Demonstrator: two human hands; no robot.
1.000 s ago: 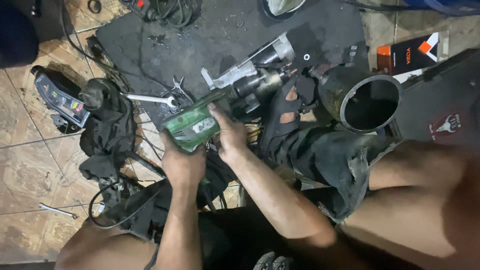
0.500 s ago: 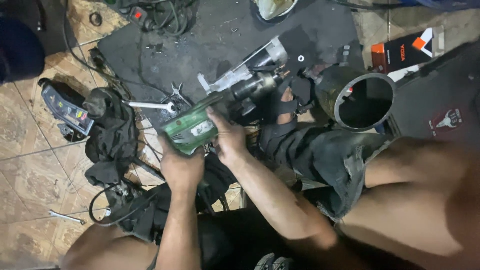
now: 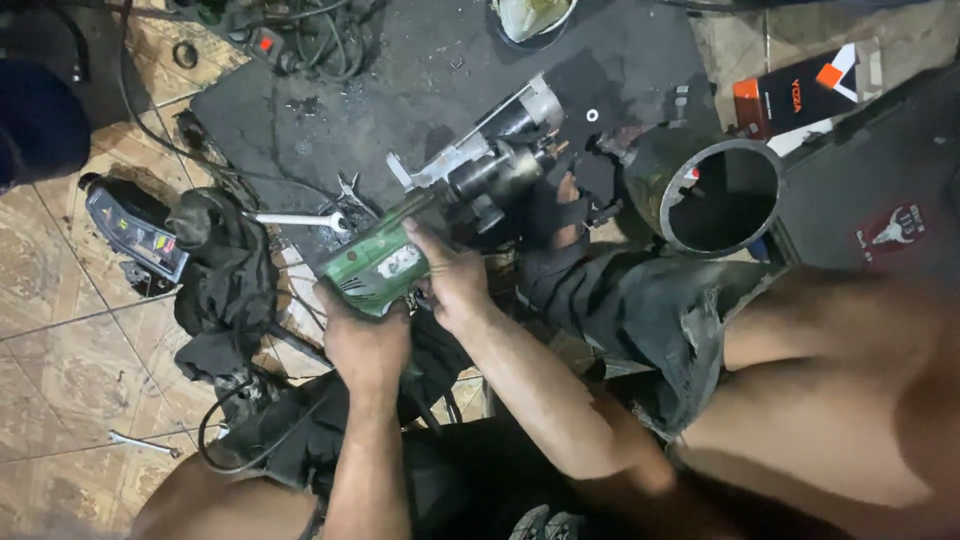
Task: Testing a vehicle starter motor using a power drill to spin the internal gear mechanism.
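My left hand [image 3: 362, 338] grips the rear of a green power tool [image 3: 378, 268] that points up and to the right. My right hand [image 3: 449, 277] wraps the tool's front, just behind its nose. The nose presses against a dark and silver metal motor assembly [image 3: 497, 160] lying on a black rubber mat [image 3: 420, 80]. My knee in torn dark jeans [image 3: 640, 310] sits right beside the motor.
A dark metal cylinder [image 3: 715, 195] stands open to the right of the motor. A silver wrench [image 3: 300, 219] lies left of the tool, another wrench [image 3: 145, 443] on the tiled floor. Dark rags [image 3: 225, 290], a multimeter [image 3: 132, 232], cables [image 3: 300, 40] and an orange-black box [image 3: 800, 95] lie around.
The view has shifted slightly; both hands keep their hold on the green tool against the motor, with little movement.
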